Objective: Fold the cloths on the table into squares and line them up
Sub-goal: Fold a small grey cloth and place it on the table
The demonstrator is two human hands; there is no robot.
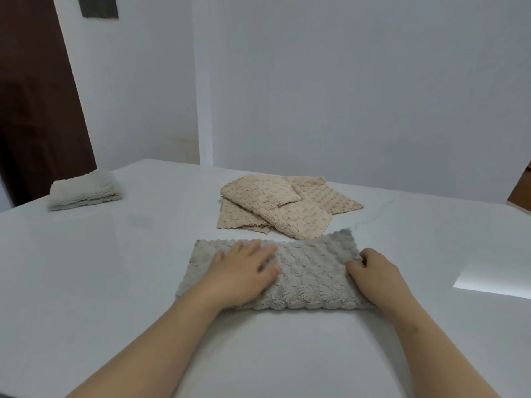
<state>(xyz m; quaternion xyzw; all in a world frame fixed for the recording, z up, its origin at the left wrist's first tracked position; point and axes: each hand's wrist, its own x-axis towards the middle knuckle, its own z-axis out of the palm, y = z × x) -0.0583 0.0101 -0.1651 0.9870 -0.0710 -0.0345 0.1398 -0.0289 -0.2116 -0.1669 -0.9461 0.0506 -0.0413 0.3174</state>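
Grey cloth (310,277), a folded strip on the table (115,282).
Left hand (244,272) lies flat on it; right hand (373,275) pinches its right end.

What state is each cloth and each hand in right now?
grey cloth: folded into a long strip, lying flat
beige cloths: unfolded, in an overlapping heap
pale cloth: folded, far left
left hand: flat, pressing the grey cloth
right hand: gripping the grey cloth's right end
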